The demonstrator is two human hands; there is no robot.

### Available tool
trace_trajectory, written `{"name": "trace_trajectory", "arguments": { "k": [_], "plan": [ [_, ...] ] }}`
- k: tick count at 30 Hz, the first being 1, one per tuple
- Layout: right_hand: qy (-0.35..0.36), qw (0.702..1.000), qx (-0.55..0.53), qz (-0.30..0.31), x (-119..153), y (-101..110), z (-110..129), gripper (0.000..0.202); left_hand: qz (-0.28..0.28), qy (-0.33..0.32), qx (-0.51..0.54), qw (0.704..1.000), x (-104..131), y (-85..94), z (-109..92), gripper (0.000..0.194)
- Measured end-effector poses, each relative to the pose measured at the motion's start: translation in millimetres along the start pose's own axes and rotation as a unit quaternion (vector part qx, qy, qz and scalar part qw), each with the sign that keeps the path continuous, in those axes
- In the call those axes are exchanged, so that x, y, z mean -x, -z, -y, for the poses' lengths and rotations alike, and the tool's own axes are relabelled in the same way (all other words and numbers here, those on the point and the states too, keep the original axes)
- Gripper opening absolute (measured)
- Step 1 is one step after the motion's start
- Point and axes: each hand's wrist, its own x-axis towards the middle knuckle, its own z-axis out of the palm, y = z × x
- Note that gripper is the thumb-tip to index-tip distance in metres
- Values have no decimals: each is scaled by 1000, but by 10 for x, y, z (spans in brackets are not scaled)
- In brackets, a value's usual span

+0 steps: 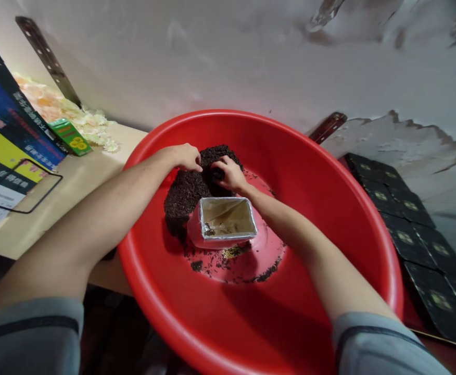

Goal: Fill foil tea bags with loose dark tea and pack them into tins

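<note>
A large dark brown block of crumbly, leaf-like bits (189, 195), looking like pressed tea, lies in the red plastic basin (317, 219). My left hand (188, 158) is at the block's upper edge, fingers curled down against it; what they pinch, if anything, is hidden. Over the block's right part, my right hand (231, 175) is closed around a dark clump (217, 173). Just in front of both hands stands an open foil-lined box (228, 238), with a few dark bits inside. Loose bits (267, 273) are scattered over the basin floor.
Stacked black boxes (411, 234) stand right of the basin. On the left, a wooden shelf (72, 192) carries a large printed carton (13, 125), a small green box (71, 137) and pale artificial flowers (62, 104). Behind is a peeling wall (212, 57) with metal brackets (48, 60).
</note>
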Motion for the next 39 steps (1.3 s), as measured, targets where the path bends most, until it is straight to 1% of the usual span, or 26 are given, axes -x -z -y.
{"name": "trace_trajectory", "arguments": {
  "k": [2, 4, 6, 8, 9, 11, 14, 17, 19, 22, 26, 30, 33, 35, 37, 39],
  "plan": [
    [9, 999, -39, -34, 24, 206, 12, 52, 1, 7, 1, 1000, -15, -4, 7, 43],
    [34, 994, -83, -66, 95, 447, 72, 49, 8, 17, 1, 1000, -19, 2, 11, 43],
    [68, 986, -123, -87, 211, 711, 199, 46, 16, 29, 6, 999, -11, 12, 10, 45],
    [103, 979, -152, -91, 357, 969, 385, 43, 23, 41, 16, 999, 6, 22, 6, 49],
    [118, 976, -163, -84, 433, 1085, 489, 43, 28, 45, 24, 998, 15, 26, 4, 51],
    [145, 972, -178, -45, 575, 1276, 690, 42, 41, 54, 41, 997, 32, 31, 3, 53],
    [174, 968, -179, 39, 733, 1430, 911, 40, 57, 61, 64, 994, 41, 28, 19, 54],
    [183, 966, -160, 91, 818, 1456, 1017, 39, 59, 64, 79, 993, 29, 15, 59, 55],
    [181, 967, -145, 104, 846, 1447, 1050, 38, 58, 60, 88, 993, 12, 4, 96, 55],
    [184, 967, -137, 107, 863, 1443, 1075, 37, 62, 57, 101, 991, -21, -16, 152, 55],
    [203, 964, -139, 97, 853, 1455, 1071, 27, 70, 61, 121, 988, -74, -50, 214, 58],
    [220, 962, -144, 79, 829, 1455, 1048, 15, 64, 40, 120, 990, -127, -78, 258, 59],
    [239, 958, -145, 61, 828, 1430, 1043, 10, 73, 50, 121, 989, -143, -78, 261, 58],
    [260, 953, -146, 57, 840, 1387, 1042, 12, 84, 56, 122, 987, -141, -73, 254, 60],
    [277, 949, -144, 50, 860, 1314, 1035, 16, 90, 46, 127, 987, -137, -67, 253, 61],
    [278, 950, -140, 16, 886, 1219, 1022, 22, 90, 33, 136, 986, -137, -62, 263, 62]
  ]
}}
